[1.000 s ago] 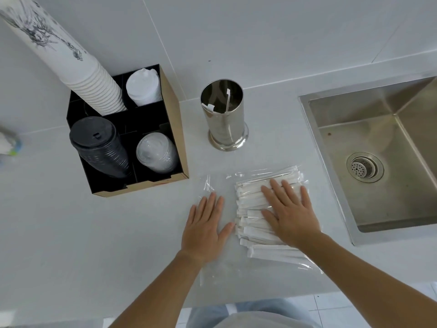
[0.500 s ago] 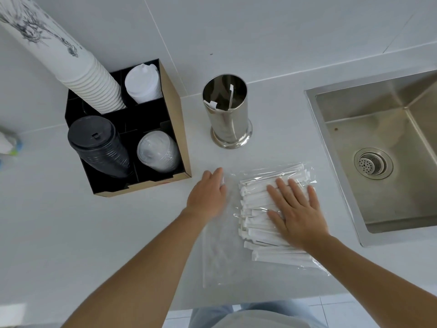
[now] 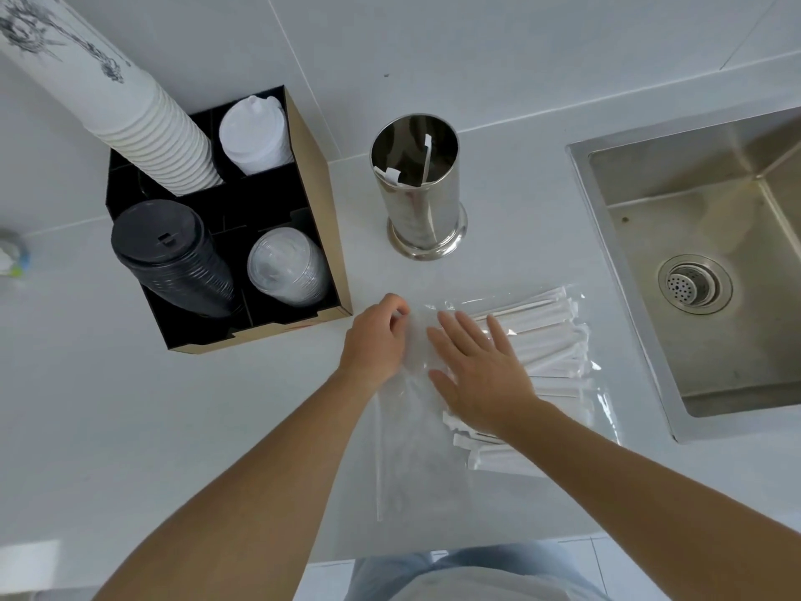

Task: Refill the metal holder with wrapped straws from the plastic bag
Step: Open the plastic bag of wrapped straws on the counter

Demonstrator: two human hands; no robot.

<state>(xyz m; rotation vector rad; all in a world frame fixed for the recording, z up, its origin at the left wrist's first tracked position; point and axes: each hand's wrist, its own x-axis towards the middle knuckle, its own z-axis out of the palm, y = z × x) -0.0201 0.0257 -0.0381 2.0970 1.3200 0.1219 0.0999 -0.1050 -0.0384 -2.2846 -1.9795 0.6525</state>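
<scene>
A clear plastic bag (image 3: 411, 461) lies flat on the white counter, with several white wrapped straws (image 3: 550, 340) in its right half. My right hand (image 3: 477, 375) rests flat on the bag with fingers spread, covering the straws' left ends. My left hand (image 3: 377, 336) is curled at the bag's upper left corner, fingertips pinched on the plastic edge. The shiny metal holder (image 3: 418, 197) stands upright behind the bag and holds two wrapped straws.
A cardboard organiser (image 3: 323, 236) at the left holds stacked white paper cups (image 3: 143, 123), white lids, black lids (image 3: 173, 262) and clear lids. A steel sink (image 3: 702, 253) is set in the counter at the right. The counter's front edge runs close below the bag.
My left hand moved up from lying flat on the bag to its top left corner and curled there. My right hand slid left over the straws.
</scene>
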